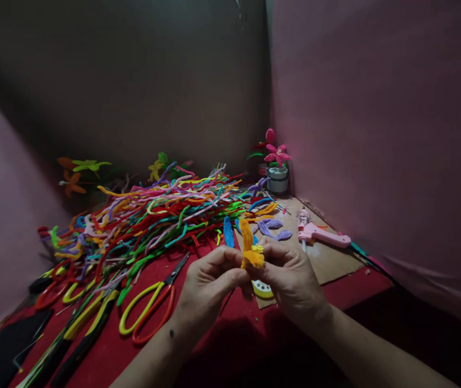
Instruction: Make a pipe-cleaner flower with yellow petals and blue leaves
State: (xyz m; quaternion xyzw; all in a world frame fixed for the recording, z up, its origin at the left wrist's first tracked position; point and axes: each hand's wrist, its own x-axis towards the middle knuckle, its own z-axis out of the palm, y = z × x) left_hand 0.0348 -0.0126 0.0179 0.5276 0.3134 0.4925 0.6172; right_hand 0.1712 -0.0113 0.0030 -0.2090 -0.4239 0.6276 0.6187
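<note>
Orange fuzzy petals (247, 233) stood between both hands, over the red tabletop (153, 269) | left hand (210, 280) pinched their base, fingertips nearly closed | right hand (295, 277) pinched the lower side, beside yellow stamens (258, 249) | long axis pointed upward, hands about equally near

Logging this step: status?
Both hands on orange fuzzy piece. Scissors beside left hand. Glue gun on board, right side.

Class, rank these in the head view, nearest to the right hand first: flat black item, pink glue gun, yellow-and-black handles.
1. Pink glue gun, just beyond the right hand.
2. Yellow-and-black handles, left of the scissors.
3. Flat black item, far left.
</note>
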